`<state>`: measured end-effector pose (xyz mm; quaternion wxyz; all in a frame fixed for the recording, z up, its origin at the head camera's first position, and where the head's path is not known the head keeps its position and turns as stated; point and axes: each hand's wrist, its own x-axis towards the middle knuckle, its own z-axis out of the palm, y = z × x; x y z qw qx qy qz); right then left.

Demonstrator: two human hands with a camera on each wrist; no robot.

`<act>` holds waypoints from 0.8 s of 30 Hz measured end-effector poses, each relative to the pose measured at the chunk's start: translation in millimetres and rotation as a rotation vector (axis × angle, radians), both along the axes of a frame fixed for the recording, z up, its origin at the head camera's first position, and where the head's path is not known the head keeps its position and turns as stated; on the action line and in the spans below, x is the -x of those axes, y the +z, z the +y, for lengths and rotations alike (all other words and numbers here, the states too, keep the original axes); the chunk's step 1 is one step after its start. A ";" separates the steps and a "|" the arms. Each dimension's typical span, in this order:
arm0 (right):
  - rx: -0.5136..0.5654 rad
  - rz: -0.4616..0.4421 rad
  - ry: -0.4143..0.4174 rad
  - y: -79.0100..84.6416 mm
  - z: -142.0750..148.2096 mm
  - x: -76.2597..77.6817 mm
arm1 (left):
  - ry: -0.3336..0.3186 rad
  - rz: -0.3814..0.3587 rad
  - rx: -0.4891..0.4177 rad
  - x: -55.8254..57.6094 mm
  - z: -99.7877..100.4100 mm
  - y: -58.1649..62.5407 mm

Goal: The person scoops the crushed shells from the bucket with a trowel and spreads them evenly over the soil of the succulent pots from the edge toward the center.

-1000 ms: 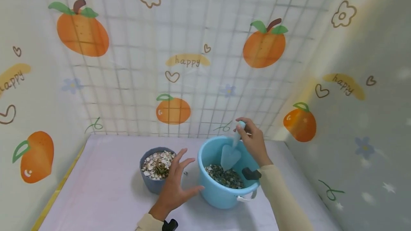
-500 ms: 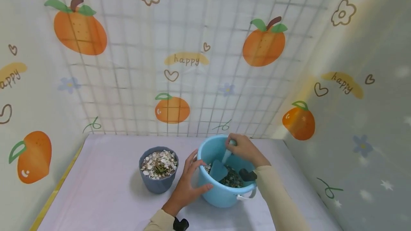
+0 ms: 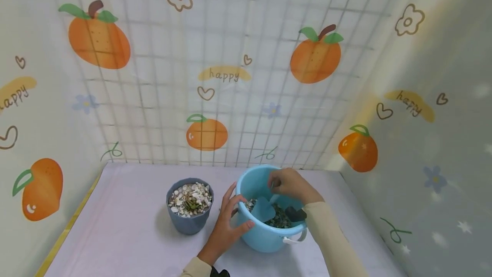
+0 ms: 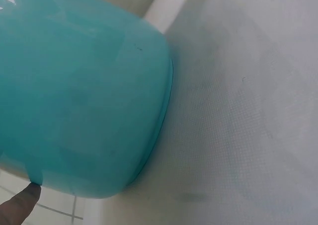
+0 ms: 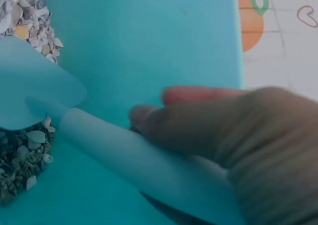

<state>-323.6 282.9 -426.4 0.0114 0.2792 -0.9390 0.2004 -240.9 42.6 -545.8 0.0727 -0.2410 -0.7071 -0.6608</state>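
Observation:
A light blue bucket (image 3: 261, 239) holds small seashells (image 3: 279, 220), pale and dark ones. Over its left rim lie the fingers of my left hand (image 3: 224, 228), with the thumb against the near outer wall. In the left wrist view a fingertip (image 4: 24, 201) meets the bucket's side. My right hand (image 3: 290, 184) reaches inside the bucket and grips the handle of a blue toy trowel (image 5: 107, 140). The trowel's blade (image 3: 263, 209) slants down to the left, close over the shells. Much of the handle is hidden by the hand in the head view.
Left of the bucket stands a grey-blue pot (image 3: 188, 225) with white shells and a small green plant. The bucket's white handle (image 3: 295, 238) hangs at its front right. Printed cloth (image 3: 153, 63) walls surround the pale table (image 3: 127, 225).
My right hand has lowered the trowel to the shells, and its blade has swung left. My left hand has moved right from beside the pot to the bucket's rim and taken hold there.

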 end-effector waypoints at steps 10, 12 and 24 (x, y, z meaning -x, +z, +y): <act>-0.151 -0.026 -0.026 -0.1 -3.4 6.1 | 0.013 0.000 -0.002 4.7 0.0 1.9; -0.130 -0.005 -0.022 0.3 -1.4 8.8 | 0.010 0.004 0.004 7.4 0.7 3.8; -0.035 0.462 -0.109 65.2 -18.5 -83.1 | 0.209 0.413 0.605 -21.2 -40.7 56.8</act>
